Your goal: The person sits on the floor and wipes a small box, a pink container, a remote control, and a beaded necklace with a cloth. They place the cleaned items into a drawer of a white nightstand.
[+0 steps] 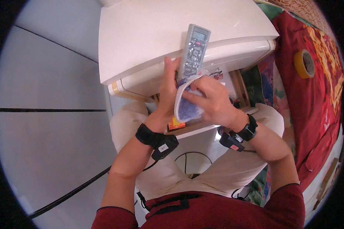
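Observation:
A grey remote control [195, 50] with a small display, apparently in a clear cover, points away from me over the edge of a white cabinet top. My left hand [168, 90] holds its lower end from the left, thumb raised beside it. In my right hand [215, 98] is a blue and white cloth [187, 110], its fingers pressing into the folds against the lower part of the remote. The cloth hides that end of the remote and part of my left hand's fingers.
Below my hands an open drawer [242, 88] holds small items, among them an orange and yellow box [176, 125]. The white cabinet top [149, 31] lies ahead. At right, a roll of yellow tape [304, 63] rests on red patterned fabric [292, 94]. Grey panels [48, 86] stand at left.

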`<state>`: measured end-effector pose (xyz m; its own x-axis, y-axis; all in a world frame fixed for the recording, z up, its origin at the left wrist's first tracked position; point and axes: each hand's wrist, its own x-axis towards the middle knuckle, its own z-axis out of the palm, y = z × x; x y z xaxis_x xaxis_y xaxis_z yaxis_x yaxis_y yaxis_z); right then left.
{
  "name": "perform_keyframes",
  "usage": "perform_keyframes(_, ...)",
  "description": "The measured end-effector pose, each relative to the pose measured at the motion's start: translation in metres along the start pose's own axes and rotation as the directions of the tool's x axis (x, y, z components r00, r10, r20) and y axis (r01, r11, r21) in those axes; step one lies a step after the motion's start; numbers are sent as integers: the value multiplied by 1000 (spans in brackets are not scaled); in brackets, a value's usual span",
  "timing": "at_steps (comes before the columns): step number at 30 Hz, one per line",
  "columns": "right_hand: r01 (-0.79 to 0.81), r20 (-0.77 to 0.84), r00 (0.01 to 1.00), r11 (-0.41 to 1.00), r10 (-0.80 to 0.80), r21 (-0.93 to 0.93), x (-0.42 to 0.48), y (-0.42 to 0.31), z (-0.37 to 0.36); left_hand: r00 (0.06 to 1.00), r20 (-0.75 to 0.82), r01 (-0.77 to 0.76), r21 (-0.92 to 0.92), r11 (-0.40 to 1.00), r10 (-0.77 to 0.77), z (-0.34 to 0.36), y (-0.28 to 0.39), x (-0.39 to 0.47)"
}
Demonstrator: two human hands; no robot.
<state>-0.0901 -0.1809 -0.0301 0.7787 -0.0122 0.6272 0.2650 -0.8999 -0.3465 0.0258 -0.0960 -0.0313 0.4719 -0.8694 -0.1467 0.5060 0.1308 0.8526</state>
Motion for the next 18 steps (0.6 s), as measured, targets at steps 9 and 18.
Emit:
perform_keyframes(9, 22, 12, 1000, 1000, -22, 20, -1, 8, -9, 999, 14, -44, -17, 999, 44, -5, 5, 6)
perform_keyframes(18, -10, -33, 999, 1000, 10, 7, -2, 9, -12, 999, 35, -1, -146, 989, 6, -6, 1, 8)
